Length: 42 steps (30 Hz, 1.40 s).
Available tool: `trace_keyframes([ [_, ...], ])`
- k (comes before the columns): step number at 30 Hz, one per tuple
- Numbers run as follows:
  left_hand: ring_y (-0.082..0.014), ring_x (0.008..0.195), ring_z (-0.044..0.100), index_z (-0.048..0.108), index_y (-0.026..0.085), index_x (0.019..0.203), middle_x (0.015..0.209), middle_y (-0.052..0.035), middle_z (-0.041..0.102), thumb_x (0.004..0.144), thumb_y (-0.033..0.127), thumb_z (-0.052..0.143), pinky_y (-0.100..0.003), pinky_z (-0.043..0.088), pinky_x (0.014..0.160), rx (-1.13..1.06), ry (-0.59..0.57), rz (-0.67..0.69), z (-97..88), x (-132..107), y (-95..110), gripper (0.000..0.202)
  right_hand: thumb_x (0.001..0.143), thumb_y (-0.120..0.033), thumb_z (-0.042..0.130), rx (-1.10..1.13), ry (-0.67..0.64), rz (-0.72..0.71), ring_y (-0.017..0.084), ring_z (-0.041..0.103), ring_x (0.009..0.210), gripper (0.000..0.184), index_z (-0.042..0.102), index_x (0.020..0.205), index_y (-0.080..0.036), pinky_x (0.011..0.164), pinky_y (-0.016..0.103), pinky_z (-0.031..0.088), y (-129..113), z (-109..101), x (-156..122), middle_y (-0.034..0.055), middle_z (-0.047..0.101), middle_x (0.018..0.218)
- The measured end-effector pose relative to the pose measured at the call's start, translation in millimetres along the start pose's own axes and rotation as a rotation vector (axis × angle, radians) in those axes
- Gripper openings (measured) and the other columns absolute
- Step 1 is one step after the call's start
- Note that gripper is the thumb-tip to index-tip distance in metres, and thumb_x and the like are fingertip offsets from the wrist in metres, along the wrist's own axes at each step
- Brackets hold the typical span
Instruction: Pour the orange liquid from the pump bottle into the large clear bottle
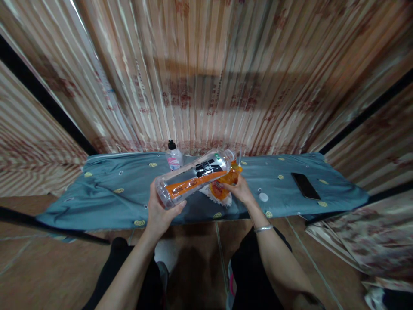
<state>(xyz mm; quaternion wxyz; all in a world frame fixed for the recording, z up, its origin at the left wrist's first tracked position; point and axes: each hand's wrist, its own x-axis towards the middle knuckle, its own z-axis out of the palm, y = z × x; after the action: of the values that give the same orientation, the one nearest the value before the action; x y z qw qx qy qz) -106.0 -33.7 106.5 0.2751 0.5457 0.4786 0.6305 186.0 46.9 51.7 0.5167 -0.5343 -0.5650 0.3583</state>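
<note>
My left hand [158, 210] grips the base of a large clear plastic bottle [193, 176] with a black and orange label. The bottle is tipped almost flat, its neck pointing right. Its mouth sits over a smaller container of orange liquid [226, 183]. My right hand [240, 189] is wrapped round that orange container, which stands on a white cloth [211, 197] on the blue-grey covered table [106, 193].
A small clear bottle with a black cap and pink label [174, 158] stands at the table's back. A black phone [305, 185] lies on the right. A white cap [263, 197] lies near my right wrist. Patterned curtains hang behind. My knees are below.
</note>
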Motion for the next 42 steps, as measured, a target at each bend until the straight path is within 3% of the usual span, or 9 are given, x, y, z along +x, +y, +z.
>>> trace_keyframes([
  [5, -0.0291, 0.106, 0.071, 0.059, 0.019, 0.124, 0.118, -0.0103, 0.069, 0.058, 0.056, 0.091, -0.042, 0.061, 0.092, -0.002, 0.006, 0.018, 1.1, 0.9, 2.8, 0.083, 0.058, -0.058, 0.093, -0.001, 0.003, -0.016, 0.033, 0.074, 0.110, 0.075, 0.064, 0.117, -0.023, 0.103, 0.052, 0.057, 2.3, 0.8, 0.9, 0.0108, 0.078, 0.118],
  [22, -0.0312, 0.109, 0.072, 0.056, 0.021, 0.130, 0.120, -0.0104, 0.069, 0.056, 0.053, 0.093, -0.047, 0.060, 0.099, -0.044, -0.008, -0.047, 0.5, 0.9, 0.9, 0.089, 0.060, -0.052, 0.093, -0.024, 0.012, -0.012, 0.035, 0.075, 0.112, 0.067, 0.064, 0.113, -0.023, 0.103, 0.052, 0.058, 5.5, 0.3, 2.4, 0.0106, 0.080, 0.112],
  [42, -0.0311, 0.112, 0.070, 0.054, 0.021, 0.132, 0.124, -0.0106, 0.067, 0.057, 0.052, 0.093, -0.046, 0.058, 0.102, -0.057, -0.015, -0.042, 0.0, 1.3, -0.7, 0.090, 0.062, -0.051, 0.094, -0.025, -0.002, -0.010, 0.033, 0.075, 0.112, 0.071, 0.065, 0.120, -0.022, 0.105, 0.052, 0.058, 6.2, -0.9, 1.6, 0.0112, 0.079, 0.118],
])
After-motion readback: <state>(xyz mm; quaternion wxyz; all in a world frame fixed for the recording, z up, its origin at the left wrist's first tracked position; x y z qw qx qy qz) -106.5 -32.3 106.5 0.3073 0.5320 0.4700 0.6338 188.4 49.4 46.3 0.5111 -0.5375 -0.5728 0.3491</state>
